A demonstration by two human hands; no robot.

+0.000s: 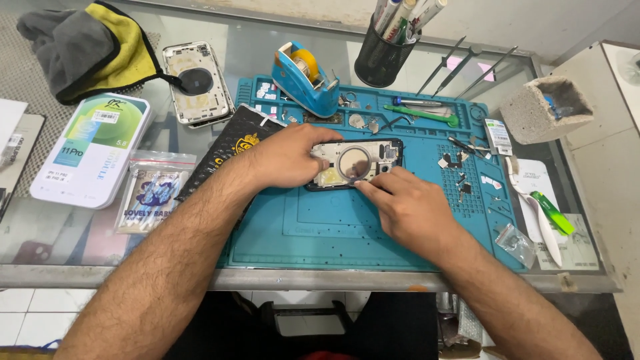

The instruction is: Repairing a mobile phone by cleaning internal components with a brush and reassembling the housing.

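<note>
An opened phone shell (357, 165) lies flat near the middle of a blue work mat (333, 227), inner side up, with a round coil ring showing at its centre. The left hand (287, 157) is cupped over the shell's left end, palm down and fingers curled onto its edge, which reads as pinning it so it cannot slide on the mat. The right hand (407, 203) comes in from the lower right with its fingertips (363, 187) pressed together on the shell's lower edge just under the ring; whether something small is pinched between them cannot be told.

The mat covers most of the glass bench (280, 277), and its raised pockets along the top hold loose small parts, probably kept there so they do not roll off. A blue tape dispenser (303, 80) stands at the mat's top edge, with a green-handled tool (423, 115) just beside it (both within easy reach of either hand). Left of the mat lie a second phone shell (197, 81), a white box (90, 150) and a clear bag of cotton swabs (152, 193). A black mesh pen cup (385, 57) stands behind the mat, tweezers (467, 67) lie to its right, and a grey and yellow cloth (87, 47) sits at the far left corner.
</note>
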